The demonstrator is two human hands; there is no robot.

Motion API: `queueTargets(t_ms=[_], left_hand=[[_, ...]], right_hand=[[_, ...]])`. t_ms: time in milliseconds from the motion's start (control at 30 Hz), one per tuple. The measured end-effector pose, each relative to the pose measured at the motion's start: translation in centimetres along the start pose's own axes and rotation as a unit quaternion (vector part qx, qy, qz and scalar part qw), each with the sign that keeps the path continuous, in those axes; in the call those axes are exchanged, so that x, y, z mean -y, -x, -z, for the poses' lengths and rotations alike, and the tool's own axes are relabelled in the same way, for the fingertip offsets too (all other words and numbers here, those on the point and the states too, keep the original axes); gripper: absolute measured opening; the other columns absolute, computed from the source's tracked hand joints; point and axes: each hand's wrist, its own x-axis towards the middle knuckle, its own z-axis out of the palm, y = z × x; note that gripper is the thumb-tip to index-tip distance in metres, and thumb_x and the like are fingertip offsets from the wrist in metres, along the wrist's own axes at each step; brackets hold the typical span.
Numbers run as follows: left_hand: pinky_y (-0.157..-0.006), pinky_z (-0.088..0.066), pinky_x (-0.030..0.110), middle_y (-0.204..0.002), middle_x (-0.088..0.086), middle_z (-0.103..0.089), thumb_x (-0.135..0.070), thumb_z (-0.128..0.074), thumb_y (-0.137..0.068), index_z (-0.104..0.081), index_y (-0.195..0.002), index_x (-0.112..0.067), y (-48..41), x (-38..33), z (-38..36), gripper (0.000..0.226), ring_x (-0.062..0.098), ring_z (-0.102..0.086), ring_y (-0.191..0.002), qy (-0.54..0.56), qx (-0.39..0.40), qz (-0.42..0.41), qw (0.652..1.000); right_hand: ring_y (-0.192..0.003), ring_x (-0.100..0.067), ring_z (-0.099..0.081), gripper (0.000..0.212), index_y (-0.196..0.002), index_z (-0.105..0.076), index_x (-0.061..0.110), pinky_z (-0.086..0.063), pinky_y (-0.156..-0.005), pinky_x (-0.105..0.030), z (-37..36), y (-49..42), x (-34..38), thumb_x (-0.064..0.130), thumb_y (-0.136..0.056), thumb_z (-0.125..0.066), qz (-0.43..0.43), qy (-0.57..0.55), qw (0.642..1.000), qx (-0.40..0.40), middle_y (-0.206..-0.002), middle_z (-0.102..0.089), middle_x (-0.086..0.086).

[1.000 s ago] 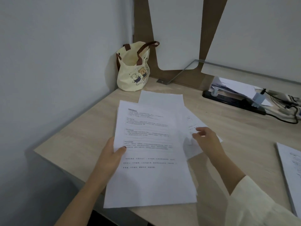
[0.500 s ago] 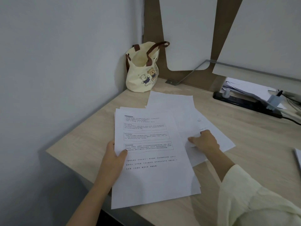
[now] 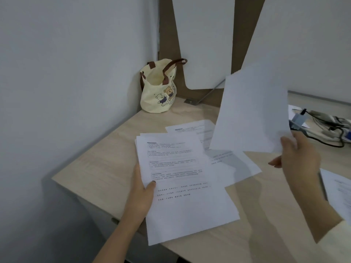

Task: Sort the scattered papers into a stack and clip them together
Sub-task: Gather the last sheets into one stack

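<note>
Roughly half done, I'd judge: on the desk (image 3: 98, 168) the stack (image 3: 186, 196), a few pgs thick, lies at the front edge w/ left hand (image 3: 141, 194) gripping its side. Right hand (image 3: 298, 160) pinches a raised sheet (image 3: 250, 114) above the loose sheets (image 3: 233, 166), none added yet. The far-right sheet (image 3: 340, 192) lies apart. No clip visible, so clipping remains.

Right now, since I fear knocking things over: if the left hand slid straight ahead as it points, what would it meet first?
Past the left hand lies bare desk, then likely the tote bag; depth is unclear.
</note>
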Motion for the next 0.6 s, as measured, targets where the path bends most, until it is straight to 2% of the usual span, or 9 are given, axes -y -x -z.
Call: queueTargets(t_ms=[100,167,233,300,400,500,600], left_hand=[[-0.109,-0.035,0.037,-0.138,-0.013,-0.042,-0.002,-0.043,-0.093,-0.021,-0.143,-0.034,0.9,-0.1,-1.0,0.063,0.009,-0.045,-0.124,0.023,0.022,0.004,0.999],[-0.112,-0.032,0.036,-0.142,-0.014,-0.033,-0.006,-0.044,-0.095,-0.013,-0.147,-0.032,1.3,-0.2,-1.4,0.066,0.01,-0.038,-0.128,0.044,0.036,0.032,0.998],[-0.106,-0.036,0.03,-0.14,-0.009,-0.038,-0.008,-0.045,-0.095,-0.027,-0.144,-0.027,1.6,-0.2,-1.6,0.055,0.012,-0.042,-0.125,0.056,0.044,0.044,0.996],[-0.099,-0.04,0.027,-0.135,-0.006,-0.047,-0.015,-0.046,-0.096,-0.044,-0.134,-0.024,1.8,-0.3,-1.4,0.04,0.013,-0.048,-0.12,0.06,0.053,0.059,0.995],[-0.099,-0.045,0.033,-0.122,-0.004,-0.064,-0.036,-0.049,-0.093,-0.06,-0.119,-0.027,1.9,-0.6,-1.1,0.03,0.015,-0.061,-0.111,0.088,0.073,0.089,0.99],[-0.101,-0.045,0.04,-0.117,-0.005,-0.068,-0.053,-0.05,-0.088,-0.063,-0.114,-0.034,1.7,-0.6,-0.8,0.035,0.016,-0.063,-0.109,0.105,0.078,0.112,0.985],[-0.089,-0.049,0.03,-0.112,-0.003,-0.069,-0.042,-0.045,-0.094,-0.064,-0.11,-0.028,1.9,-0.8,-0.8,0.028,0.013,-0.064,-0.103,0.092,0.08,0.099,0.988]], right_hand=[[-0.048,-0.017,-0.058,0.028,-0.116,-0.057,0.019,-0.039,-0.055,-0.028,1.4,1.7,1.0,0.019,-0.098,-0.036,0.09,0.048,0.995,-0.005,-0.065,-0.062,-0.01],[-0.053,-0.021,-0.058,0.031,-0.115,-0.062,0.015,-0.039,-0.052,-0.028,1.7,3.3,1.2,0.016,-0.097,-0.037,0.202,0.11,0.973,-0.008,-0.075,-0.067,-0.008],[-0.053,-0.025,-0.061,0.034,-0.111,-0.067,0.011,-0.042,-0.045,-0.026,1.4,5.0,1.1,0.013,-0.091,-0.04,0.316,0.156,0.936,0.001,-0.092,-0.072,-0.008],[-0.049,-0.023,-0.063,0.032,-0.104,-0.072,0.01,-0.039,-0.038,-0.021,0.5,6.8,0.7,0.01,-0.085,-0.045,0.39,0.188,0.902,0.005,-0.097,-0.074,-0.005],[-0.05,-0.018,-0.064,0.025,-0.089,-0.072,0.015,-0.037,-0.033,-0.021,-1.1,9.7,0.0,0.001,-0.068,-0.069,0.428,0.219,0.875,0.06,-0.087,-0.075,0.002],[-0.044,-0.014,-0.059,0.037,-0.075,-0.067,0.017,-0.035,-0.028,-0.02,-2.6,12.0,-1.5,-0.001,-0.047,-0.083,0.43,0.222,0.863,0.145,-0.077,-0.071,0.006],[-0.042,-0.01,-0.058,0.03,-0.073,-0.068,0.02,-0.035,-0.029,-0.015,-3.5,13.3,-2.3,0.004,-0.051,-0.08,0.444,0.199,0.851,0.198,-0.081,-0.072,0.009]])
